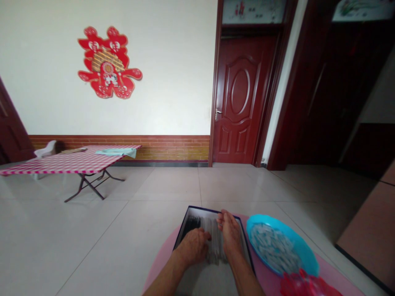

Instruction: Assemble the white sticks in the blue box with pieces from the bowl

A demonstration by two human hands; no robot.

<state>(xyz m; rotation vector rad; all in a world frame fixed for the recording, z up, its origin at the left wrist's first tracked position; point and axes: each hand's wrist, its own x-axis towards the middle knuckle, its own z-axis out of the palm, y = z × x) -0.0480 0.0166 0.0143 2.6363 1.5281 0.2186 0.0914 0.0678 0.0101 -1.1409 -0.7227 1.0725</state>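
Observation:
A shallow box (212,278) with a dark blue rim and a pale inside lies in front of me. Rows of thin grey strips (212,230) fill its middle and far part, and a darker bundle (191,224) lies at the left. My left hand (194,244) is over the strips with its fingers curled and closed; what they grip is hidden. Toward the far right side of the box, my right hand (230,231) has its fingers bent together at the strips' edge. I cannot make out what is in it.
Right of the box stands a blue basin (304,250) of small whitish pieces (273,246). A red plastic bag (305,283) lies near it. Both rest on a pink round surface (160,263). A folding table (77,161) with a checked cover stands farther left.

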